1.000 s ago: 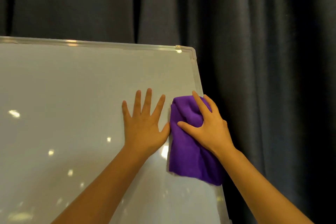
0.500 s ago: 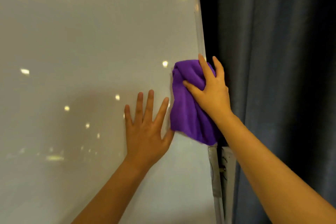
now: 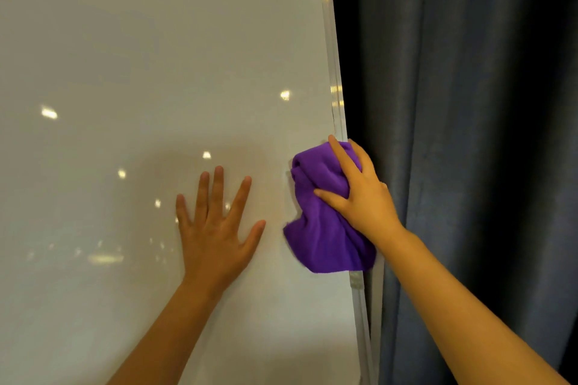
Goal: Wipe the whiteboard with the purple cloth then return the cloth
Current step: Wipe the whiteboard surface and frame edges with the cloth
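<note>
The whiteboard (image 3: 156, 72) fills the left and middle of the view, glossy with small light reflections and no visible marks. My left hand (image 3: 215, 228) lies flat on the board with fingers spread, holding nothing. A bunched purple cloth (image 3: 319, 228) is pressed against the board at its right edge. My right hand (image 3: 359, 194) grips the cloth from above, fingers over its top and thumb across its front. The cloth's lower corner hangs below my wrist.
The board's silver frame (image 3: 337, 103) runs down its right side. A dark grey curtain (image 3: 469, 134) hangs directly behind and to the right of the board.
The view has dropped down the board, so its top edge is out of sight. My right hand and cloth have slid down the right edge, ending a little above my left hand.
</note>
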`<state>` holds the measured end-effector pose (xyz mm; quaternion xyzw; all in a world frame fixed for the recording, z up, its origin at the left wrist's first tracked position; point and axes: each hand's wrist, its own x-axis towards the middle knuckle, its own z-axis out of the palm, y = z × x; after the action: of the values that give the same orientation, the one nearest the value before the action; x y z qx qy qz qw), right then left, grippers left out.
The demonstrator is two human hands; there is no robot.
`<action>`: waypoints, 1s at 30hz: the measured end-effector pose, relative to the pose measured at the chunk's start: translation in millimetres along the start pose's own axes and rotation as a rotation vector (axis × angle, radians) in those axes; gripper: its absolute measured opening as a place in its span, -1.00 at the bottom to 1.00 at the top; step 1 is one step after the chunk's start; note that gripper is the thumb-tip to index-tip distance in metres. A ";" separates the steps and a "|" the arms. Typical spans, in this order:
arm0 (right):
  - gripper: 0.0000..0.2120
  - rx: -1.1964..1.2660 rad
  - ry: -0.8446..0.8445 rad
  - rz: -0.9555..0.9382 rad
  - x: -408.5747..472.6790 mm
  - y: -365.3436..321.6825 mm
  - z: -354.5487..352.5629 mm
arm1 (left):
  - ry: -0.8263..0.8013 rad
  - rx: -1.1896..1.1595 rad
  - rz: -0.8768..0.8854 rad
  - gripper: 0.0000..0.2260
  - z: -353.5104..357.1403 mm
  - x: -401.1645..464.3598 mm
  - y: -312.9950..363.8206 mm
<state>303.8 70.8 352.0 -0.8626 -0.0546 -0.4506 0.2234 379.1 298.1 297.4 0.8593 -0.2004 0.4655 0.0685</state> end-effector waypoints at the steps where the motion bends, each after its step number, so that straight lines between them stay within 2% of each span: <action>1: -0.28 -0.028 0.006 -0.005 -1.8 -0.6 0.4 | -0.001 0.001 -0.003 -0.36 -0.2 -1.9 0.0; 4: -0.28 -0.070 -0.037 -0.020 15.3 -3.1 -9.2 | -0.009 -0.009 -0.015 -0.37 -1.2 -2.9 5.3; 9: -0.24 -0.249 -0.216 0.031 76.9 -12.5 -47.0 | -0.021 -0.037 -0.038 -0.39 -2.2 -2.8 12.5; 12: -0.20 -0.282 -0.321 0.107 59.6 -17.1 -49.3 | -0.017 -0.039 -0.032 -0.38 -2.0 -3.3 15.2; 15: -0.21 -0.462 -0.339 0.150 7.7 -19.4 -34.7 | -0.005 -0.045 -0.040 -0.38 -0.8 -4.8 15.3; 17: -0.22 -0.595 -0.257 0.144 -32.0 -20.3 -20.3 | -0.006 -0.059 -0.045 -0.39 -0.3 -8.2 17.5; 19: -0.24 -0.628 -0.159 0.124 -66.7 -20.6 -3.1 | -0.011 -0.069 -0.039 -0.41 0.1 -14.0 20.7; 27: -0.24 -0.335 0.248 0.420 -130.3 -25.6 52.8 | -0.038 -0.053 0.114 -0.37 5.1 -39.9 21.8; 30: -0.21 -0.269 0.301 0.504 -148.7 -29.4 68.6 | -0.046 -0.058 0.152 -0.33 12.7 -64.2 23.0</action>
<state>259.3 142.9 208.7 -0.7945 0.2542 -0.5068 0.2173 348.3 291.3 235.6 0.8498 -0.2800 0.4434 0.0534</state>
